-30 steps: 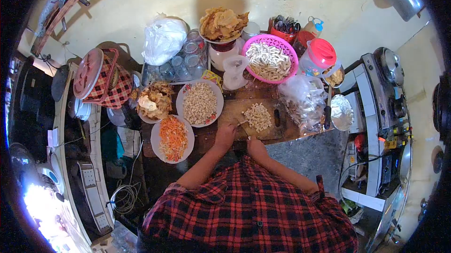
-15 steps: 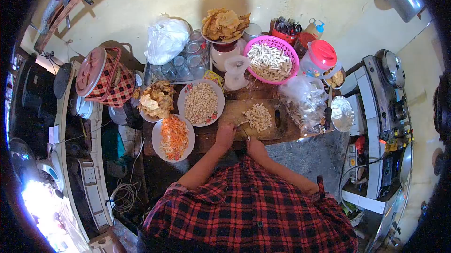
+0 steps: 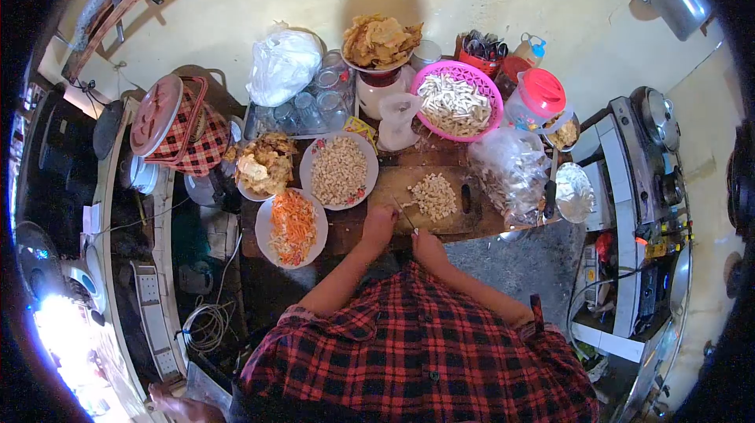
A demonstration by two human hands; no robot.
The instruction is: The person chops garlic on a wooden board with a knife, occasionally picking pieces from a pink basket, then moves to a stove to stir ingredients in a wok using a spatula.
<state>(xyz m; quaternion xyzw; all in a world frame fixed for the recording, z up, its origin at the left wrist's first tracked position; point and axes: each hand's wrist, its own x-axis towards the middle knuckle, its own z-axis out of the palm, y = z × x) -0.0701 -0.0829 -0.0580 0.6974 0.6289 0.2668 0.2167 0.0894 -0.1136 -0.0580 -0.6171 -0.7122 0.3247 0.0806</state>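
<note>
My right hand is closed around the handle of a knife at the near edge of a wooden cutting board. The thin blade points up and left, close to the fingers of my left hand. That hand rests on the board's near left part with its fingers drawn together; whatever they hold is too small to make out. A heap of pale diced pieces lies on the board, right of the blade. Left of the board stands a plate of similar diced pieces.
Around the board are a plate of shredded carrot, a pink basket of pale strips, a plastic bag and a plate of fried food. Glasses stand behind. At lower left, another person's hand shows.
Another person's hand has come into view at the lower left. My hands stay nearly in place, with the knife blade slightly shifted. The whole view has moved a little.
</note>
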